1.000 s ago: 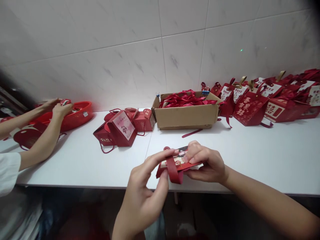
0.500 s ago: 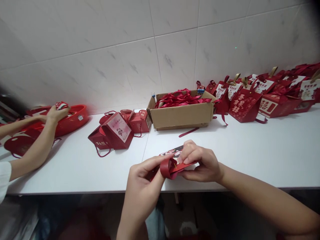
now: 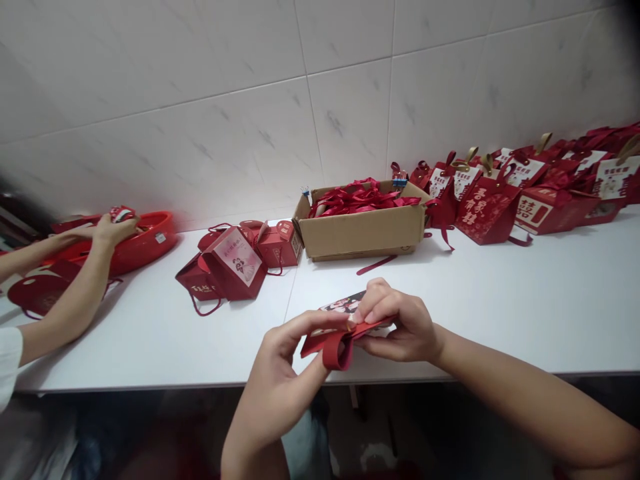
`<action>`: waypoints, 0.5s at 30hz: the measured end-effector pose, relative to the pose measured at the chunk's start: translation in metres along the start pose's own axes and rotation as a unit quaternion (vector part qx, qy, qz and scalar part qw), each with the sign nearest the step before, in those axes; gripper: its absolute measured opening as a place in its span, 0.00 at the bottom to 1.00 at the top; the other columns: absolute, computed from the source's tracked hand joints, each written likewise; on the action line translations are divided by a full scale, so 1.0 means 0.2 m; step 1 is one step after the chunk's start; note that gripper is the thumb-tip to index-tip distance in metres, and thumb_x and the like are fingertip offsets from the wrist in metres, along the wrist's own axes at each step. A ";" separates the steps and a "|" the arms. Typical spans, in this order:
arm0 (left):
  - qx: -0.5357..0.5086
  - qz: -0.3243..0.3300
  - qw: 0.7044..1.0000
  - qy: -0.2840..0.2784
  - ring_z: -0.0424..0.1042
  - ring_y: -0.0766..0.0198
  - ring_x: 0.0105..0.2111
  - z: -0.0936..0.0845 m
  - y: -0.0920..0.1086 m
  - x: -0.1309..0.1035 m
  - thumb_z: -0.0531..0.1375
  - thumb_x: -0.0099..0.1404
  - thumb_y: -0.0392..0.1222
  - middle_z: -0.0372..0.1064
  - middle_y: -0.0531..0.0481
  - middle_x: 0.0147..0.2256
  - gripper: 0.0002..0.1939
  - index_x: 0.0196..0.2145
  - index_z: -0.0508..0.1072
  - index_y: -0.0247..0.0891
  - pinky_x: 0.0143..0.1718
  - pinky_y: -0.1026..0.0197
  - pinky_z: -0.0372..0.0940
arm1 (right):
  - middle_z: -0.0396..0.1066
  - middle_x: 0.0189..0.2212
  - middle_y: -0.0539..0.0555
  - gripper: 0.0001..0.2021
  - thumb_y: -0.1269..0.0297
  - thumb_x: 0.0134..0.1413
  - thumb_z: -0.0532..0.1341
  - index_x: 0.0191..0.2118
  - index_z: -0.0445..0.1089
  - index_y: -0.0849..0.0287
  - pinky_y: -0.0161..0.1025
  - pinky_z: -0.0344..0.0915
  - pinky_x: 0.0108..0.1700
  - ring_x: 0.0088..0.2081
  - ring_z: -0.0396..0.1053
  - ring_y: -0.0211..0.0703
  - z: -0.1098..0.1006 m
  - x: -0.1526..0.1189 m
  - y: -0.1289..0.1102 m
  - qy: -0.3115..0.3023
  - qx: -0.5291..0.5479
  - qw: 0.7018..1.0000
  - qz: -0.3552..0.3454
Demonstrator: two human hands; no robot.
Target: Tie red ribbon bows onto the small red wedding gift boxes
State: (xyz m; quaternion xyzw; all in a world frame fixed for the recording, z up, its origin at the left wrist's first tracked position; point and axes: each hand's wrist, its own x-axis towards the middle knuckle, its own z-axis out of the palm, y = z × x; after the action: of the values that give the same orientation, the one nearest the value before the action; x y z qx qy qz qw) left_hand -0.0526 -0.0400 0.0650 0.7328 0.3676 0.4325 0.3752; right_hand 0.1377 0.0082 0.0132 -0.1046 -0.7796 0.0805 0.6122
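Between my hands, over the table's front edge, is a red gift box (image 3: 313, 343) with a dark printed panel and a looped red strap (image 3: 334, 352) at its top. My left hand (image 3: 287, 373) grips it from the left, with the thumb beneath the strap and the index finger reaching across the top edge. On the other side, my right hand (image 3: 397, 323) pinches the top edge between fingers and thumb. My fingertips meet near a small gold fastener, which they partly hide. The box's lower part is out of sight behind my hands.
A cardboard box (image 3: 365, 237) of red ribbons stands against the wall, a loose ribbon strip (image 3: 376, 265) before it. Red gift boxes (image 3: 235, 263) sit left of it, and several more (image 3: 493, 207) line the right. At far left a co-worker's arms (image 3: 75, 300) reach over a red basin (image 3: 150, 243).
My left index finger has moved from beside the strap to over the top edge near the fastener. The strap loop has swung downward, and more of the box's red left side shows.
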 end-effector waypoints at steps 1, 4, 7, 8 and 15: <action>0.001 0.002 1.000 -0.006 0.75 0.55 0.40 -0.01 -0.01 0.00 0.61 0.59 0.36 0.76 0.44 0.39 0.12 0.41 0.77 0.41 0.40 0.58 0.71 | 0.73 0.27 0.50 0.14 0.69 0.47 0.66 0.38 0.61 0.52 0.42 0.66 0.35 0.27 0.72 0.40 0.00 0.00 0.00 0.000 0.000 1.000 0.001; 0.008 0.026 0.999 -0.020 0.74 0.57 0.41 -0.02 -0.08 0.02 0.62 0.58 0.32 0.76 0.45 0.40 0.13 0.41 0.76 0.42 0.42 0.60 0.70 | 0.74 0.28 0.52 0.14 0.71 0.47 0.65 0.37 0.62 0.53 0.42 0.67 0.35 0.28 0.71 0.41 0.00 -0.01 0.00 0.001 0.017 1.000 0.009; -0.010 0.055 0.998 0.010 0.74 0.61 0.38 0.00 -0.15 0.06 0.64 0.56 0.31 0.75 0.47 0.35 0.09 0.35 0.77 0.40 0.40 0.62 0.69 | 0.73 0.29 0.53 0.12 0.72 0.46 0.66 0.35 0.64 0.54 0.40 0.68 0.33 0.30 0.71 0.41 0.00 -0.01 0.01 -0.003 0.038 0.998 0.051; -0.021 0.054 0.998 0.027 0.74 0.62 0.37 0.01 -0.17 0.07 0.65 0.55 0.31 0.75 0.48 0.35 0.10 0.36 0.76 0.40 0.40 0.63 0.69 | 0.73 0.29 0.53 0.11 0.71 0.45 0.66 0.34 0.64 0.55 0.39 0.69 0.32 0.30 0.71 0.41 -0.01 -0.01 0.01 -0.007 0.036 0.996 0.076; -0.062 0.052 0.992 0.098 0.73 0.67 0.36 0.09 -0.22 0.10 0.62 0.57 0.28 0.74 0.54 0.28 0.22 0.47 0.62 0.40 0.43 0.65 0.66 | 0.72 0.31 0.52 0.17 0.72 0.43 0.67 0.42 0.72 0.54 0.37 0.68 0.34 0.32 0.70 0.40 -0.03 0.01 0.03 -0.049 -0.007 0.990 0.130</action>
State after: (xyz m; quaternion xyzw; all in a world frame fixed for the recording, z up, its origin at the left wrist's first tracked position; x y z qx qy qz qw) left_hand -0.0391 -0.0066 0.0288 0.6802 0.3371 0.5431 0.3588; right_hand 0.1442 0.0147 0.0151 -0.2051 -0.7888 0.1593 0.5571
